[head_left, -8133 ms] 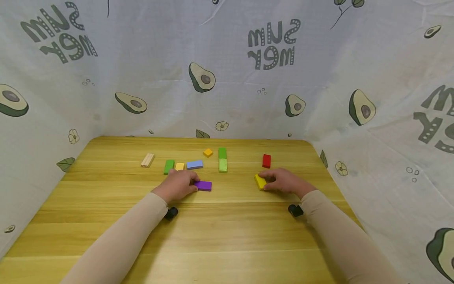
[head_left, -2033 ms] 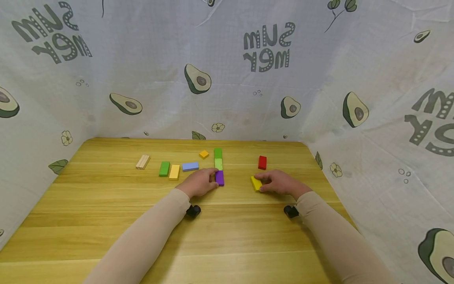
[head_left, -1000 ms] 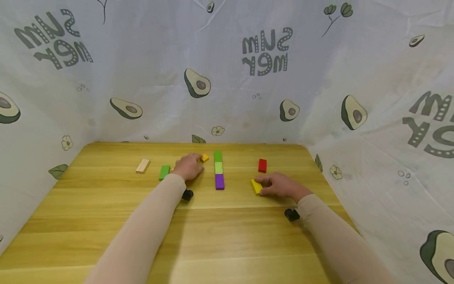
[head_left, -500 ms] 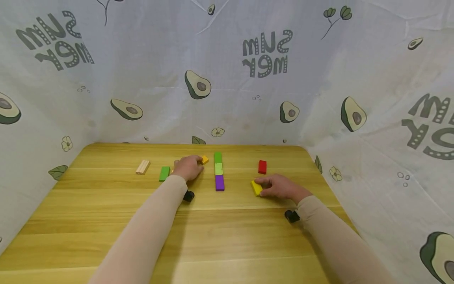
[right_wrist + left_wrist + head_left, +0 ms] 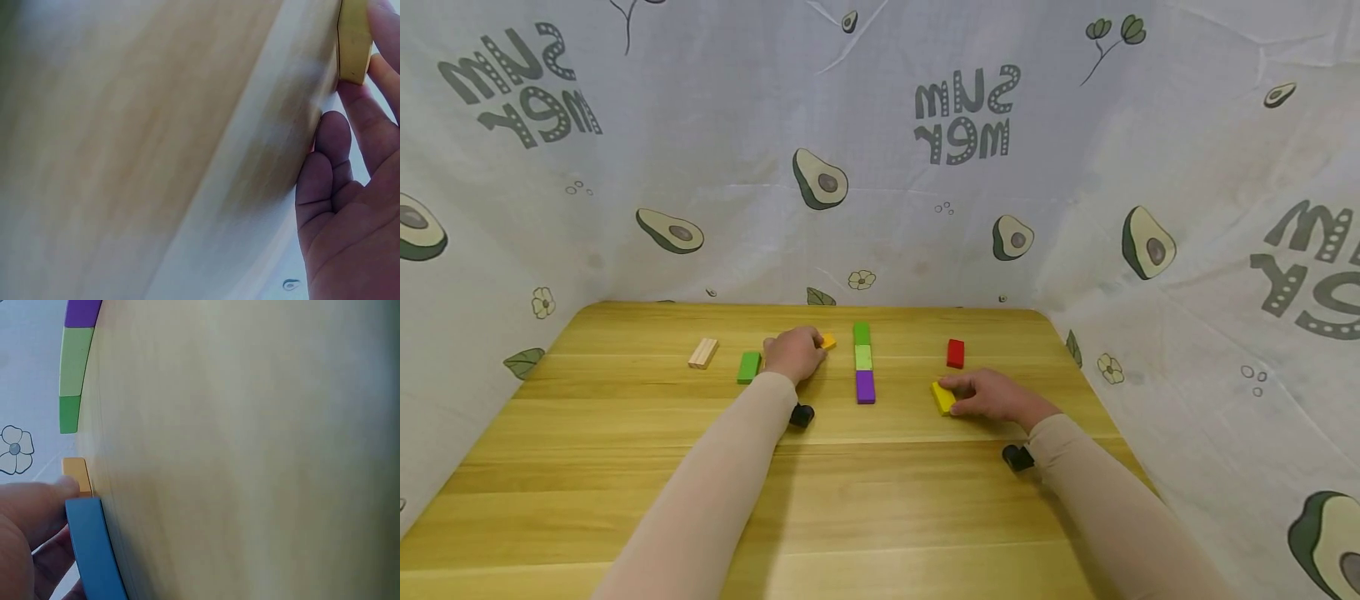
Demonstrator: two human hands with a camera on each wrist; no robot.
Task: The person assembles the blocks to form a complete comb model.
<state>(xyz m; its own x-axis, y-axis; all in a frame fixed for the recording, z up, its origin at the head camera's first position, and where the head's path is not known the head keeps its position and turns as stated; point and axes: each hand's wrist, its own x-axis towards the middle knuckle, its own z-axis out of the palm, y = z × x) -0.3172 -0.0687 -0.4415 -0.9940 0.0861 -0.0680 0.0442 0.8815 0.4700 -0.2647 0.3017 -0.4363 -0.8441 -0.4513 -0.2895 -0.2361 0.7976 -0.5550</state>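
Observation:
My left hand [image 5: 794,353] pinches a small orange block [image 5: 828,342] near the back of the table; in the left wrist view the thumb lies against that orange block [image 5: 76,475]. A blue block [image 5: 97,550] lies right by the left hand, which hides it from the head view. With thumb and fingers my right hand [image 5: 996,394] grips a yellow block [image 5: 943,398] resting on the table. Between the hands a dark green block [image 5: 861,333], a light green block [image 5: 862,357] and a purple block [image 5: 866,387] form one straight row, end to end.
A red block [image 5: 955,353] lies behind the right hand. Left of the left hand are a green block [image 5: 748,367] and a plain wooden piece with grooves [image 5: 703,353]. Patterned cloth [image 5: 737,150] rises behind the wooden table [image 5: 865,500].
The purple block went from the left to the front end of the green row. My left hand released it, then reached back to the orange block, which has shifted slightly. The right hand stayed put.

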